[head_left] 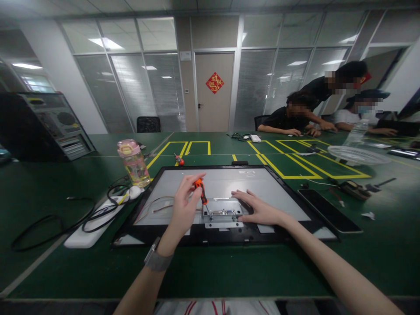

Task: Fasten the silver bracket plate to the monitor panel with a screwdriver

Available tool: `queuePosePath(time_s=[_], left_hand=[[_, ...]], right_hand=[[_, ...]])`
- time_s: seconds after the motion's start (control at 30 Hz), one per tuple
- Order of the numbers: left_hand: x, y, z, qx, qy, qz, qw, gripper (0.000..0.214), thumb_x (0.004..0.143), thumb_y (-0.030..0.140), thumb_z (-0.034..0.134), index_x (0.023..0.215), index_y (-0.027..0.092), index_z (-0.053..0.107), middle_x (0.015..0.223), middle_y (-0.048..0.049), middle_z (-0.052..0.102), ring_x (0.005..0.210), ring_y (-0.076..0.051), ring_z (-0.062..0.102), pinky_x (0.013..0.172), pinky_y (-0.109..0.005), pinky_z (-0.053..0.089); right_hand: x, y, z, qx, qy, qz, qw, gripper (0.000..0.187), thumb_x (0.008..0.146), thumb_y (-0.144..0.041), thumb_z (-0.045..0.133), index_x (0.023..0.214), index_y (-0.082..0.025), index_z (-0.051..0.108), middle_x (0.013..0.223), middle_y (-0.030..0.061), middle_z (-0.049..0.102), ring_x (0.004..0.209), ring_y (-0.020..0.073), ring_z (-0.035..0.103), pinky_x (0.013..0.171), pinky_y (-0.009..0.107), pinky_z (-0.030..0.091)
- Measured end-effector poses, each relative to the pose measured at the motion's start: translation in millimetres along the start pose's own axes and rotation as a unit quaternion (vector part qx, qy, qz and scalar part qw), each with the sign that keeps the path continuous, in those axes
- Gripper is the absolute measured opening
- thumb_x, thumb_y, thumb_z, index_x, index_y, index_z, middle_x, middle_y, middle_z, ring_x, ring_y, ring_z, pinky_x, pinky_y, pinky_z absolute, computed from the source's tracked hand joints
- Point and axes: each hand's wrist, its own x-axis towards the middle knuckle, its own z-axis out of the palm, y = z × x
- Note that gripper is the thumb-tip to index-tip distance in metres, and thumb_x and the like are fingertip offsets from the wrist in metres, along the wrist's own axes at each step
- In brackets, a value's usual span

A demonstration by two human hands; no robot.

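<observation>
A monitor panel [275,188] lies face down on the green table, its grey metal back showing inside a black frame. A small metal bracket with connector ports [222,214] sits at its near middle. My left hand [183,205] is closed on an orange-and-black screwdriver [201,191], whose tip points down at the bracket's left corner. My right hand [259,209] lies flat with fingers spread, pressing on the panel just right of the bracket.
A pink-capped water bottle [134,162] and black cables over a white power strip [95,221] lie left of the panel. A black computer case [42,124] stands far left. A dark phone-like slab [328,210] and tools lie right. Three people sit at the far right.
</observation>
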Motion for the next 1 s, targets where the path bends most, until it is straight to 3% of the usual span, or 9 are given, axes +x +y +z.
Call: queuePosePath(time_s=[0.1,0.27,0.4,0.57,0.73,0.93,1.0], left_hand=[[-0.1,1.5,0.7,0.000,-0.006,-0.007,1.000,0.032,0.090,0.020,0.051,0.121,0.021,0.061,0.104,-0.0051,0.060,0.091,-0.017,0.062,0.082,-0.029,0.050],[-1.7,-1.5,-0.1,0.079,0.013,0.037,0.996,0.021,0.086,0.019,0.061,0.107,0.022,0.065,0.099,-0.0031,0.058,0.092,-0.017,0.059,0.081,-0.028,0.049],[-2.8,-3.6,-0.7,0.057,-0.022,0.030,0.998,0.032,0.090,0.015,0.051,0.120,0.022,0.058,0.108,-0.0055,0.060,0.099,-0.018,0.061,0.086,-0.031,0.049],[-1.7,-3.2,-0.8,0.087,-0.009,0.037,0.995,0.029,0.088,0.018,0.059,0.116,0.023,0.061,0.100,-0.0034,0.059,0.091,-0.017,0.061,0.082,-0.030,0.051],[-2.0,-3.8,0.1,0.050,-0.075,0.022,0.996,0.042,0.089,0.014,0.054,0.129,0.026,0.051,0.113,-0.0063,0.062,0.094,-0.018,0.064,0.085,-0.033,0.053],[-1.6,-6.9,-0.5,0.146,-0.002,0.060,0.987,0.034,0.083,0.019,0.067,0.115,0.024,0.060,0.097,-0.0029,0.062,0.085,-0.018,0.063,0.080,-0.033,0.055],[-0.8,-5.9,-0.7,0.156,-0.009,0.066,0.985,0.035,0.083,0.019,0.066,0.118,0.024,0.058,0.098,-0.0031,0.062,0.084,-0.017,0.064,0.080,-0.033,0.056]], right_hand=[[-0.2,-0.9,-0.8,-0.002,-0.004,0.002,1.000,0.082,0.079,-0.062,0.062,0.146,-0.021,0.037,0.154,0.0118,0.036,0.144,0.0296,0.027,0.120,0.052,0.006],[-0.4,-3.3,-1.9,-0.004,-0.008,0.007,1.000,0.080,0.080,-0.062,0.061,0.145,-0.022,0.038,0.155,0.0115,0.035,0.144,0.0294,0.027,0.120,0.052,0.006],[-0.1,-1.7,-0.8,-0.005,-0.006,0.004,1.000,0.082,0.080,-0.063,0.061,0.146,-0.021,0.037,0.154,0.0120,0.035,0.144,0.0297,0.028,0.120,0.052,0.006],[-0.2,1.3,0.3,-0.006,-0.002,-0.002,1.000,0.081,0.080,-0.062,0.061,0.146,-0.023,0.037,0.154,0.0113,0.036,0.144,0.0300,0.028,0.120,0.053,0.007],[-0.5,0.4,-0.3,-0.003,-0.004,-0.001,1.000,0.081,0.080,-0.062,0.061,0.146,-0.022,0.037,0.154,0.0113,0.036,0.144,0.0295,0.027,0.120,0.052,0.007],[-0.7,-0.9,0.1,0.006,0.004,0.001,1.000,0.081,0.079,-0.061,0.063,0.146,-0.023,0.038,0.154,0.0117,0.037,0.144,0.0302,0.028,0.120,0.052,0.007],[-0.7,-1.4,0.0,0.009,0.003,0.000,1.000,0.081,0.079,-0.061,0.063,0.146,-0.023,0.038,0.154,0.0119,0.037,0.144,0.0302,0.028,0.119,0.053,0.007]])
